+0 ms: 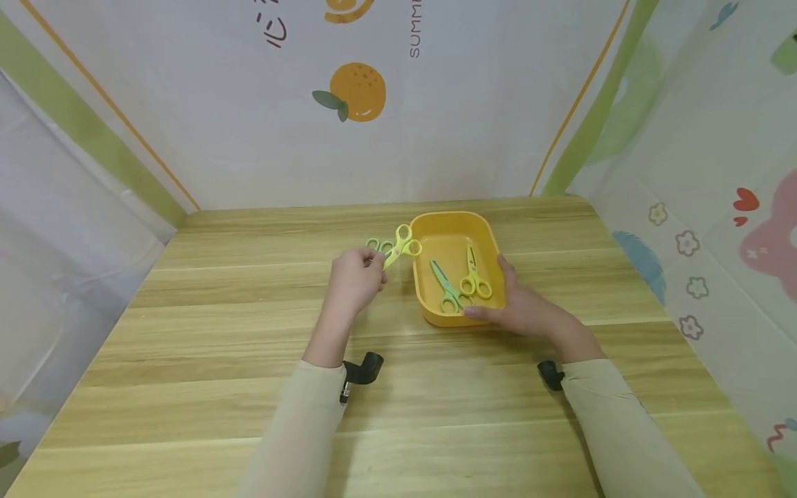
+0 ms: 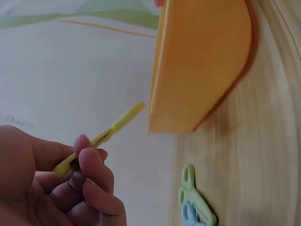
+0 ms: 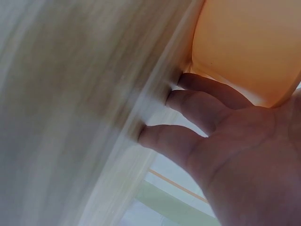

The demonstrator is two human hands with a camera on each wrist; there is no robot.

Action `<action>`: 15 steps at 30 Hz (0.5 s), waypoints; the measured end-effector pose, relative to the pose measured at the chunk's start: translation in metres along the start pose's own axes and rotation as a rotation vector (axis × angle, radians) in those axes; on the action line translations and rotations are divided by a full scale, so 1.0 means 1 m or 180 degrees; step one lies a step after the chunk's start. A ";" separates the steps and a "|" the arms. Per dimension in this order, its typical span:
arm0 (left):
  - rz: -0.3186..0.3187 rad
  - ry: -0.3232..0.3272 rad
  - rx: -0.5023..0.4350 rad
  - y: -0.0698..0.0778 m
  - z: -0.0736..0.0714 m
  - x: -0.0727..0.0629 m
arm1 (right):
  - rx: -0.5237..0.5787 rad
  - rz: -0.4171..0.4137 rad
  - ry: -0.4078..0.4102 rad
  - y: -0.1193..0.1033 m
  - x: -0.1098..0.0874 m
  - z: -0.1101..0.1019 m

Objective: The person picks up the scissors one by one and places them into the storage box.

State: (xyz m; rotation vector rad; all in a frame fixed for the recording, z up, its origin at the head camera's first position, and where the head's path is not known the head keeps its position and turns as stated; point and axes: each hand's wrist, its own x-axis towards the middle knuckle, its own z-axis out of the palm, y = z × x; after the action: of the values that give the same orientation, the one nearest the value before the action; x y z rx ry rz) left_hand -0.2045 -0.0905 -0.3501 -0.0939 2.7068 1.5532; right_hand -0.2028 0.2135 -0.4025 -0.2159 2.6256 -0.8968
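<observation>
My left hand (image 1: 358,280) pinches a pair of yellow scissors (image 1: 403,247) by the blade end, handle loops pointing toward the yellow plastic bin (image 1: 453,321). Seen edge-on in the left wrist view, the yellow scissors (image 2: 106,134) are between thumb and fingers, above the table. My right hand (image 1: 529,308) holds the near right corner of the bin, thumb at the front rim and fingers along the right side. Its lower fingertips (image 3: 148,134) rest on the tabletop. Inside the bin lie green scissors (image 1: 443,280) and another yellow pair (image 1: 474,280).
Green scissors (image 2: 200,200) lie on the wooden table (image 1: 236,332) left of the bin, with a blue handle loop (image 2: 189,213) against them. The left hand partly covers them in the head view. A printed curtain (image 1: 249,138) hangs behind the table's far edge.
</observation>
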 end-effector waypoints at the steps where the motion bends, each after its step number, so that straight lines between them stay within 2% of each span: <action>1: 0.0022 -0.0030 -0.0061 0.003 0.003 0.002 | 0.0005 0.0006 0.0006 0.000 0.000 0.000; 4: 0.0083 -0.0154 -0.0215 0.014 0.012 0.007 | -0.0012 -0.0016 0.0008 0.000 0.000 0.000; 8: 0.0048 -0.0312 -0.0396 0.025 0.024 0.015 | -0.0028 -0.0006 0.0011 -0.001 -0.001 -0.001; 12: -0.0056 -0.0393 -0.0397 0.031 0.036 0.021 | -0.0031 0.0055 -0.0011 0.000 -0.002 -0.001; 15: -0.0055 -0.0406 -0.0280 0.034 0.042 0.025 | -0.0008 0.0075 -0.0032 0.000 -0.001 -0.001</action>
State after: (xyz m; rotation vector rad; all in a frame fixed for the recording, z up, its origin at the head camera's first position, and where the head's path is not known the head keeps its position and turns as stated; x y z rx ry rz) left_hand -0.2325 -0.0383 -0.3438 -0.0187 2.5352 1.6145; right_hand -0.2021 0.2147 -0.4015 -0.1891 2.6147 -0.8825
